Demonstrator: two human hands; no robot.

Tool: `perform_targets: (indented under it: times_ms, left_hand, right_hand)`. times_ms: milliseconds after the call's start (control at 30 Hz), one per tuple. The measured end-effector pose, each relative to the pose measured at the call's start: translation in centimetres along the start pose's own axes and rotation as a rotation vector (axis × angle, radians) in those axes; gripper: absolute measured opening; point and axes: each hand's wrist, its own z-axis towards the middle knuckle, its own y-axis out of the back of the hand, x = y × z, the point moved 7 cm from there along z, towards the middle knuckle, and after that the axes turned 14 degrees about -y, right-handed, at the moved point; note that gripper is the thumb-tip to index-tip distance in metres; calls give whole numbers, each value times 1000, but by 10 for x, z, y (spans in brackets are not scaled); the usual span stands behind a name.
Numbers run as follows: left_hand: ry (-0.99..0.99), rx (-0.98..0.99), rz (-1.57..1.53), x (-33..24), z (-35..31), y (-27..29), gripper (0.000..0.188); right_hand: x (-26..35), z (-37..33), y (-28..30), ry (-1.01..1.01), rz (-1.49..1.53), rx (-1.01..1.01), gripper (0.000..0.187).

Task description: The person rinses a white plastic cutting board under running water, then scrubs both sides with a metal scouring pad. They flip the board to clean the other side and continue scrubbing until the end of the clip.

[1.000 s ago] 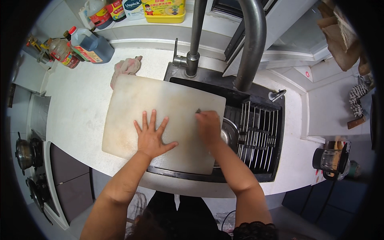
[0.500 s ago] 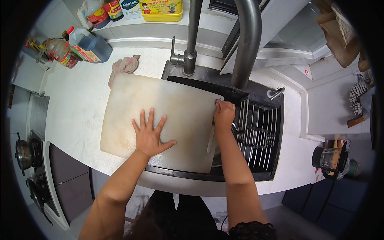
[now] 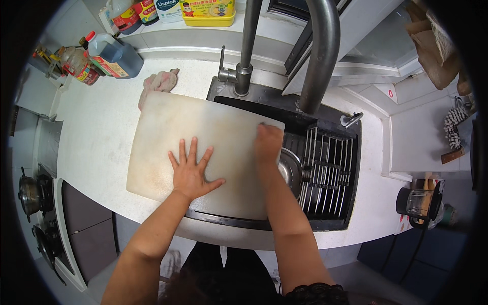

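Observation:
A large whitish cutting board (image 3: pixel 229 137) lies flat, its left part on the white counter and its right part over the dark sink (image 3: pixel 223 220). My left hand (image 3: pixel 191 174) presses flat on the board's middle with its fingers spread. Near the board's far right corner, my right hand (image 3: pixel 268 145) is closed and rests on the surface, slightly smeared by motion. Whatever its fingers may hold is hidden. A round metal bowl (image 3: pixel 291 172) shows in the sink, partly covered by my right forearm.
A metal drying rack (image 3: pixel 325 175) spans the sink's right side. The grey faucet (image 3: pixel 244 79) rises behind the board, with a crumpled cloth (image 3: pixel 160 83) to its left. Bottles, including a large jug (image 3: pixel 118 58), stand at the far left. A blender (image 3: pixel 419 202) sits at right.
My right hand has moved left from the board's right edge onto its surface, uncovering more of the bowl. My left hand keeps its place on the board.

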Motion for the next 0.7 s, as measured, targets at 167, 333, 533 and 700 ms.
perform_targets:
  times_ms: [167,333,533,700]
  left_hand:
    - [12,18,-7,4,-3,1,99]
    - [0,8,1,-1,2,6,98]
    - [-3,3,-8,4,-3,-2,98]
    - [-8,-3,-7,1,1,2,99]
  right_hand:
    - [-16,14,9,-32,-21,50,8]
    - [-42,11,9,-189,-178,-85,7]
    - [20,-3,-10,12,66,87,8]
    - [-27,19,-6,-185,-181,-77,7]
